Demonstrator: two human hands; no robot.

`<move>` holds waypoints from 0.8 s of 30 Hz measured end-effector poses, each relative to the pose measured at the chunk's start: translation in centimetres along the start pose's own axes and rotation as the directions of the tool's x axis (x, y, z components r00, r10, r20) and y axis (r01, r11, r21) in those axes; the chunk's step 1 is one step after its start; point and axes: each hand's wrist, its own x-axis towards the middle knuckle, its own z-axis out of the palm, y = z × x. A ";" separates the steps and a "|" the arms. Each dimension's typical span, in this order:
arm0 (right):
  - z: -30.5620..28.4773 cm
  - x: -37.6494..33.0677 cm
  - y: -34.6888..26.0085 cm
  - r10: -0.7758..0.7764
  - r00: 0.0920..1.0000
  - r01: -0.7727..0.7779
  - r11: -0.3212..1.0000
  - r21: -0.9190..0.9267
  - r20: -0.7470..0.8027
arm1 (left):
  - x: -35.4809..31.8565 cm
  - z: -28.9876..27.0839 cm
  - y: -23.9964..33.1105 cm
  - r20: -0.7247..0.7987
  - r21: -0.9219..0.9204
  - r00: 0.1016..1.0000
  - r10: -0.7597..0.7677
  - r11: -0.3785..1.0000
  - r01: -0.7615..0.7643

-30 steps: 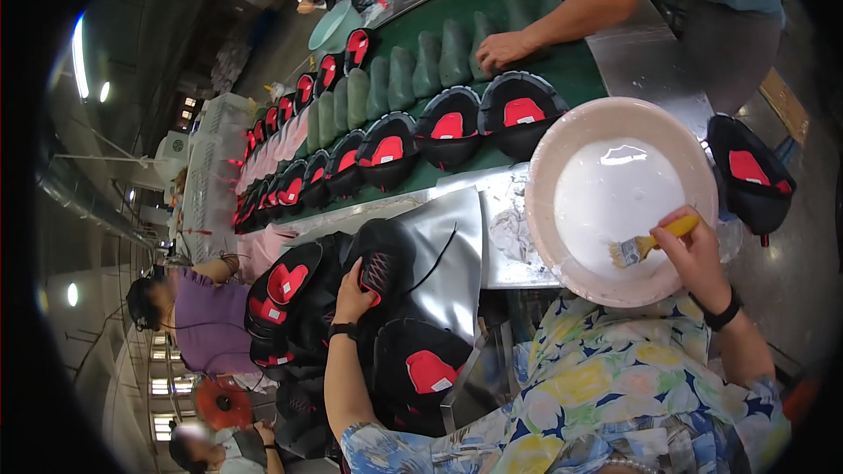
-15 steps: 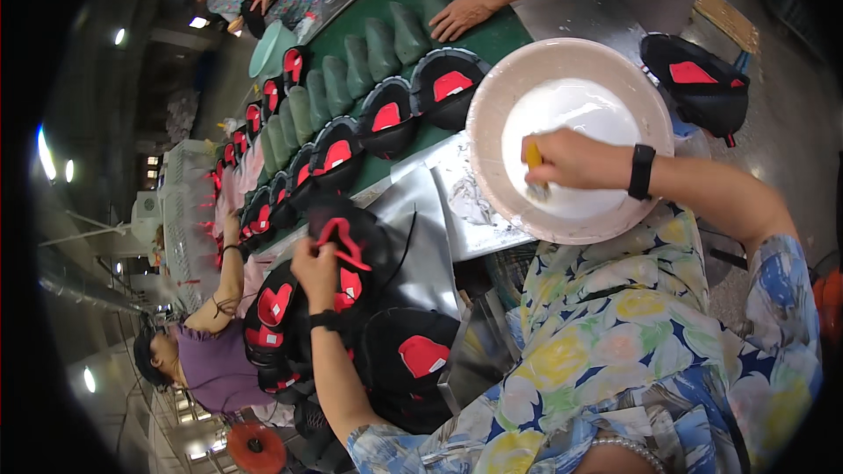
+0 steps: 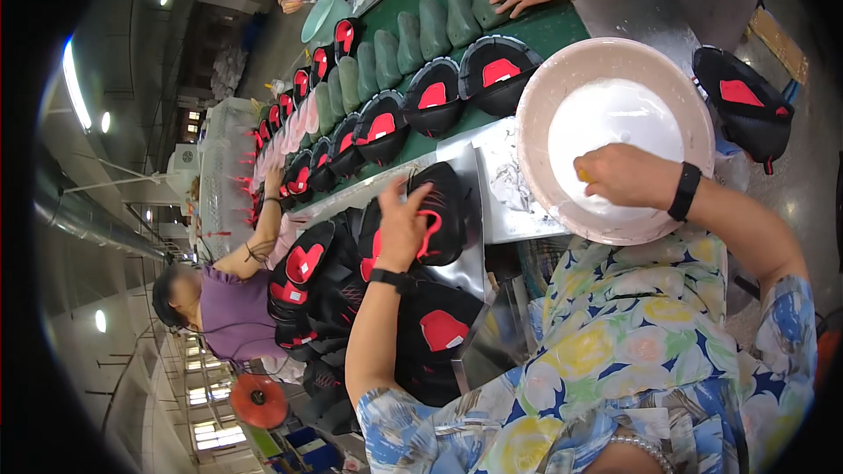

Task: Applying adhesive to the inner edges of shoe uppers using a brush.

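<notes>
A: Where is the black upper (image 3: 443, 215) now?
B: It lies on the metal sheet (image 3: 465, 276), at about eight o'clock from the basin (image 3: 527, 145). Half a second ago it was farther from this basin.

A: And the left hand (image 3: 399, 226)?
B: It is just beside the upper, at nine o'clock of it. Half a second ago this hand pinched a red edge. Now its grip is apart, with the fingers spread. Whether a fingertip touches the upper, I cannot tell.

A: What about the right hand (image 3: 628, 177)?
B: It is over the white liquid (image 3: 606, 114), near six o'clock in the basin. Its grip is closed around the brush (image 3: 584, 175). One second ago I could see the bristles well; now the hand covers almost all, and only a yellow bit of handle shows.

A: Is something else different?
B: Yes, the co-worker in purple (image 3: 233, 307), at eight o'clock from the left hand, has an arm stretched toward the row on the counter (image 3: 562, 28). One second ago this arm was lower. The green forms (image 3: 410, 42) stand at twelve o'clock from the left hand, as before.
</notes>
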 end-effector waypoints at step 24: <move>-7.5 0.2 -2.7 0.168 0.667 0.020 0.970 0.243 -0.726 | 8.0 -1.7 9.8 -0.283 -0.948 0.867 -0.410 0.259 -0.187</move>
